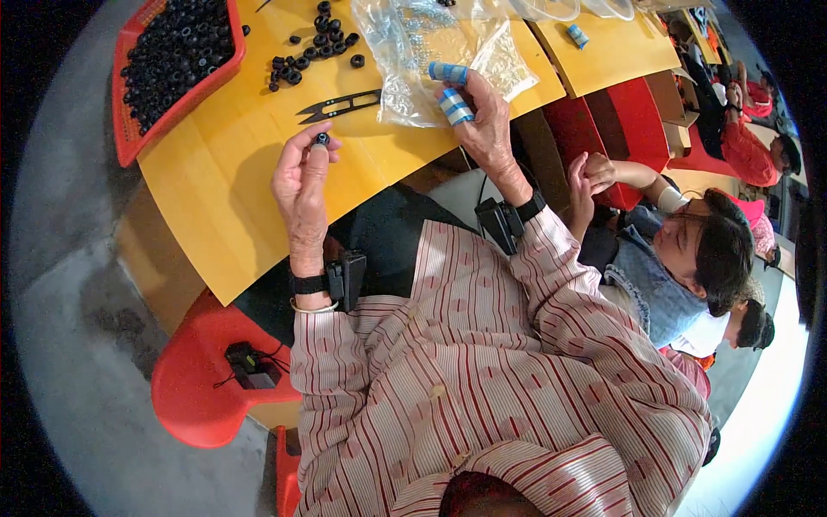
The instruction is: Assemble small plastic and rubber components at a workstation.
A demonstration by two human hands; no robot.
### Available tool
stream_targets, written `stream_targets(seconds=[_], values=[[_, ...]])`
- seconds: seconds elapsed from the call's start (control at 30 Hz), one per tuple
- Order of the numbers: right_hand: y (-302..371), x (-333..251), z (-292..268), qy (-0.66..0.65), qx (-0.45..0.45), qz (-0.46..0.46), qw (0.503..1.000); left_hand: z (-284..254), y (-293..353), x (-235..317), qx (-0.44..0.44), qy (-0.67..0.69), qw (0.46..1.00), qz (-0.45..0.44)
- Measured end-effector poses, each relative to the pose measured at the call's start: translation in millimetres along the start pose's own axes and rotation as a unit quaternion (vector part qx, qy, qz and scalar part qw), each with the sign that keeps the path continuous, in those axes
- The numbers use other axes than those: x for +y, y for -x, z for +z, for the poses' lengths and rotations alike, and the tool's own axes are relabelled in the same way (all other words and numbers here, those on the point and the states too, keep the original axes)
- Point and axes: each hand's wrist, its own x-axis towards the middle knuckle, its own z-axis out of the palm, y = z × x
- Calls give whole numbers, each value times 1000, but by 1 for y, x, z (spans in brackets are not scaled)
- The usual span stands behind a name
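My left hand [301, 191] pinches a small round black part [322, 138] between thumb and fingers, just above the yellow tabletop [233, 207]. A pale spot shows at the part's centre. My right hand [484, 121] is over the edge of a clear plastic bag [392, 73] with small shiny pieces inside. Blue-and-white striped wraps cover its thumb and a finger; these stand apart, with nothing visible between them. Black thread snips [340, 106] lie between my two hands. Beyond them are several loose black parts [320, 41].
A red basket [127, 129] full of similar black parts stands at the far left. A blue-and-white roll [577, 35] lies on the right part of the table. On my right sits another person [659, 267], hands raised close by. A red stool [194, 379] holds a black device.
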Motion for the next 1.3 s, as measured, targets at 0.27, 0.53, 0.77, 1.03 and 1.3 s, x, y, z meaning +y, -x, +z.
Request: stream_targets(seconds=[0.27,0.53,0.77,1.03,1.3], values=[[-4,-5,-4,-29,-20,-10,999,-1,0,2,3,-17,1000,6],[-46,-37,2,87,-6,-150,985,-2,2,3,-2,-22,1000,21],[-75,-63,28,124,-90,-215,964,0,4,1,28,26,999,4],[-88,-82,70,167,-226,-373,884,3,2,7,33,27,999,7],[-103,-78,106,146,-239,-454,846,0,2,2,33,2,999,26]])
